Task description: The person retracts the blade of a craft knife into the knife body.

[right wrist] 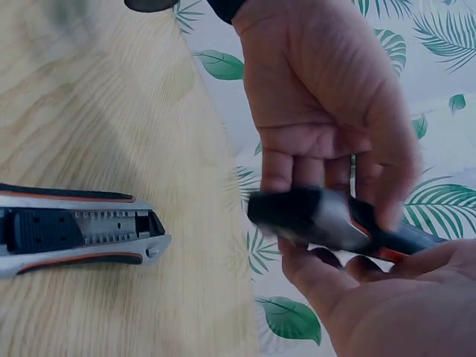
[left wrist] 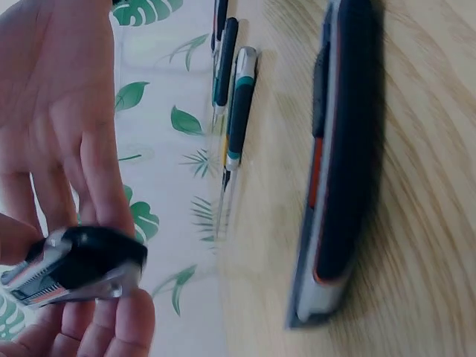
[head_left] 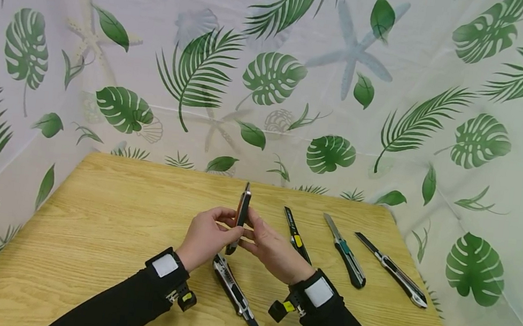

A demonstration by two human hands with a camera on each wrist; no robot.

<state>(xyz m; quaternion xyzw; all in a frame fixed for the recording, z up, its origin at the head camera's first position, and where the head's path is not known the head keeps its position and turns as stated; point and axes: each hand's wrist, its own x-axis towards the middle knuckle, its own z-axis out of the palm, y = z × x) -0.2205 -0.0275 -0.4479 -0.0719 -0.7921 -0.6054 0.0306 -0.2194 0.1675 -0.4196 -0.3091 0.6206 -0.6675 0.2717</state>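
Observation:
Both hands meet over the middle of the table around a box cutter (head_left: 242,217), black and silver with orange trim, held upright with its narrow end up. My left hand (head_left: 207,235) grips it between thumb and fingers. From the other side, the right hand (head_left: 278,248) holds it too, thumb and fingers against the handle. In the right wrist view the box cutter (right wrist: 320,219) is blurred, end towards the camera. Below the hands lies a second box cutter (head_left: 237,292), silver and black, its dark blade extended towards the front.
Along the right side of the wooden table (head_left: 106,210) lie a black box cutter with a yellow slider (head_left: 296,237), a teal and black one (head_left: 347,259) and a silver and black one (head_left: 399,275). A leaf-patterned sheet (head_left: 263,147) hangs behind the table.

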